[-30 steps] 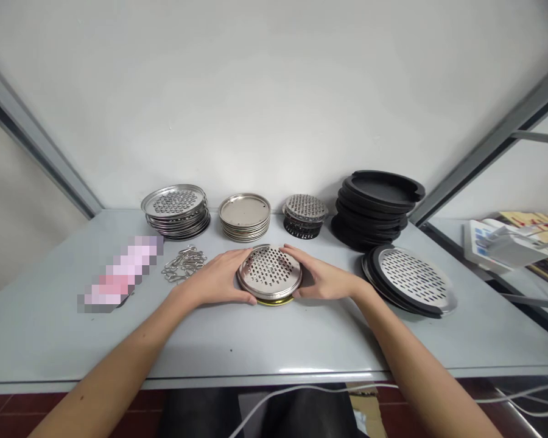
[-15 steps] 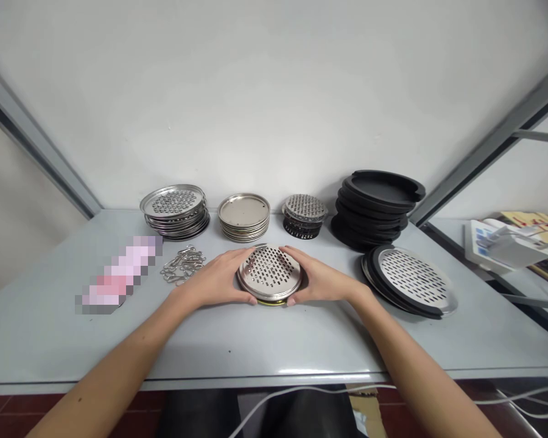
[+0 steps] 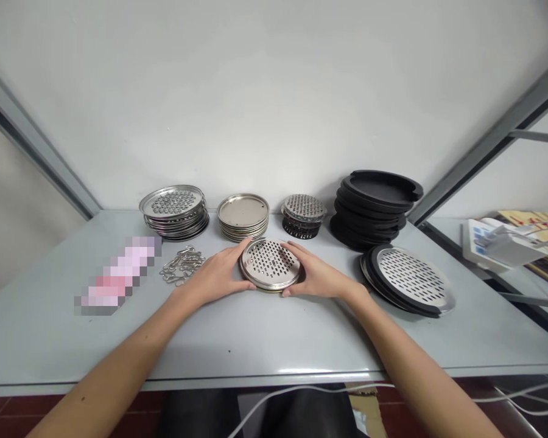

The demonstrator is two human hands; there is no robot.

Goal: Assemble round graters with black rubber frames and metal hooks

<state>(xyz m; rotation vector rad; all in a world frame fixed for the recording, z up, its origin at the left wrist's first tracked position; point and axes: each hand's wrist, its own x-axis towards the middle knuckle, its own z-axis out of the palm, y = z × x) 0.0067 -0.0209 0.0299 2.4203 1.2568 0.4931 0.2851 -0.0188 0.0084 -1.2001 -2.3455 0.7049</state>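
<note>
My left hand (image 3: 220, 274) and my right hand (image 3: 322, 272) are curved around opposite sides of a round metal case with a perforated lid (image 3: 271, 263). Fingers reach toward its far rim and both thumbs press near the front edge. The case lies level, its slotted top facing up, and a thin yellow line shows under its front rim. Left of my left hand is a loose pile of small wire hooks (image 3: 182, 265). Nearest my right hand, black rings with a perforated metal disc (image 3: 413, 277) on top lie slightly tilted.
Along the wall stand stacks of perforated lids (image 3: 173, 204), plain metal trays (image 3: 243, 213), smaller punched discs (image 3: 304, 210) and black round holders (image 3: 379, 207). A blurred-out pinkish item (image 3: 119, 277) lies left. At right is a white power strip (image 3: 484, 243); a white cable (image 3: 301, 389) hangs before the table edge.
The round metal case has shifted slightly away from me, toward the stacks, with both hands around it. Less of the yellow edge beneath it shows now.
</note>
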